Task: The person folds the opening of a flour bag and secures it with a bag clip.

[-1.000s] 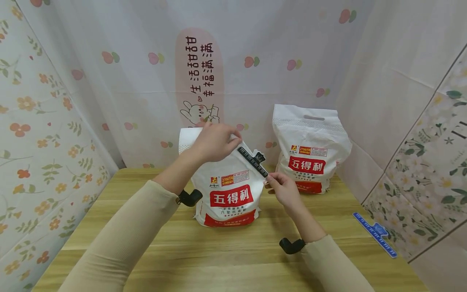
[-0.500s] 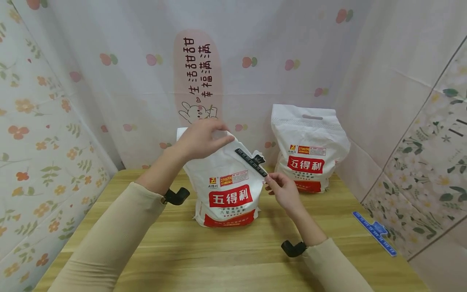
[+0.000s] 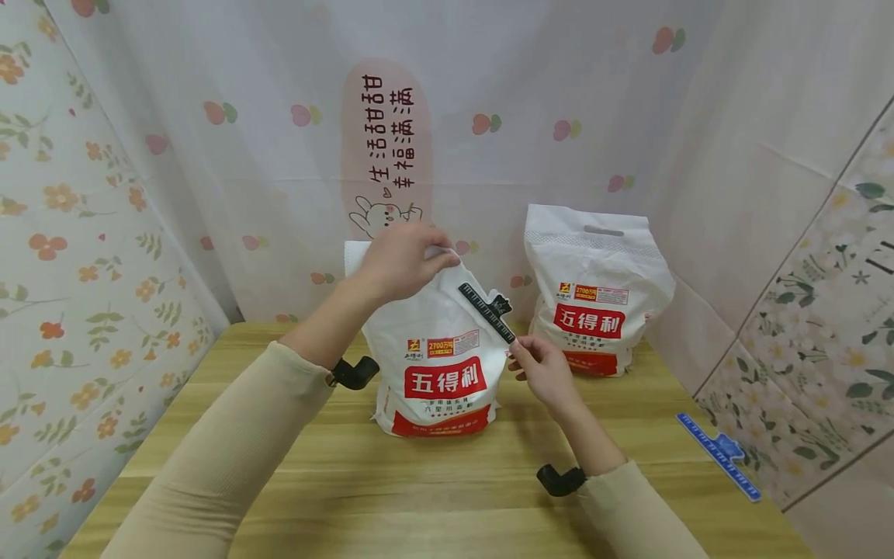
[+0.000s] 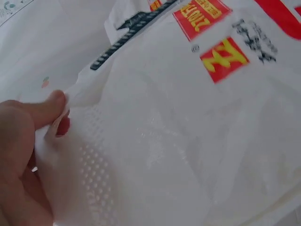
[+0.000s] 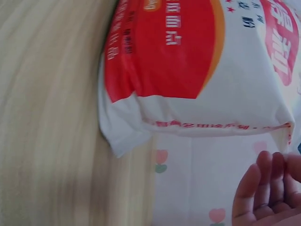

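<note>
A white flour bag [image 3: 447, 380] with red printing stands upright on the table in the head view. My left hand [image 3: 401, 260] grips the top of this bag; in the left wrist view the thumb and fingers [image 4: 56, 106] pinch the plastic beside the handle hole. Along the bag's slanting upper right edge sits a black sealing clip [image 3: 486, 312], toothed, with a small dark tab. My right hand [image 3: 541, 369] pinches the clip's lower end at the bag's side. In the right wrist view, curled fingers [image 5: 265, 183] show near the bag's corner, and the clip is out of sight.
A second white flour bag [image 3: 597, 291] with a slotted handle stands behind on the right. Close to the right wall, a blue sealing clip [image 3: 719, 456] lies on the wooden table [image 3: 433, 497]. Patterned curtains [image 3: 279, 155] enclose the back and sides.
My left hand has shifted slightly up and left along the bag's top, uncovering more of the edge above the black sealing clip. My right hand stays at the clip's lower end.
</note>
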Available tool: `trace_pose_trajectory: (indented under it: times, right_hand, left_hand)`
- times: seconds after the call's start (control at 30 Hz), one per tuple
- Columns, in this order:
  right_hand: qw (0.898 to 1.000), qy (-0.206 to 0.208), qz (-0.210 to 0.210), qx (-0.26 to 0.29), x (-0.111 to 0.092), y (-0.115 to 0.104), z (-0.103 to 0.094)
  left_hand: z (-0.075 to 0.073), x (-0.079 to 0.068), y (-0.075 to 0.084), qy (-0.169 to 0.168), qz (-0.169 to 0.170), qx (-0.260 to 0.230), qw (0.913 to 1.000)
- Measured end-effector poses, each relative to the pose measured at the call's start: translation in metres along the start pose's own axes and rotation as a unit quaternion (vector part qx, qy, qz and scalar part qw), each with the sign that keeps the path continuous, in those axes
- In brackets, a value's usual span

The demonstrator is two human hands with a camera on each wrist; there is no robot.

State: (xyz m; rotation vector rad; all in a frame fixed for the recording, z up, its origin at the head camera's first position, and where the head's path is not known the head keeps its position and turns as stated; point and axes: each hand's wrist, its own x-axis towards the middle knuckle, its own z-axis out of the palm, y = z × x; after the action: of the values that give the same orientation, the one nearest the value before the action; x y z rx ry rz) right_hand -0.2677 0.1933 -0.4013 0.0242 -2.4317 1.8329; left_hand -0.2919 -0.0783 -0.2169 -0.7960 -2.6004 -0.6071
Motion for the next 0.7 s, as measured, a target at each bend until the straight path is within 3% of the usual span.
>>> trace_pose_trajectory:
  times: [0.2,0.5,0.7]
  right_hand:
    - [1.0,0.005,0.004,0.03,-0.0016,0.0049,0.0001]
    - [0.996,-0.009,0.051,0.073,0.0053,0.0092,0.0]
    - [0.995,-0.002,0.052,0.081,0.0071,0.0095,-0.002]
  left_hand:
    - [-0.0007,-0.0029,-0.0024,0.007,0.001,-0.028,0.9996]
    - [0.0037,0.0018,-0.0011,0.02,-0.013,-0.01,0.9997]
    - [0.0025,0.0004,-0.0044,0.025,-0.014,-0.015,0.9995]
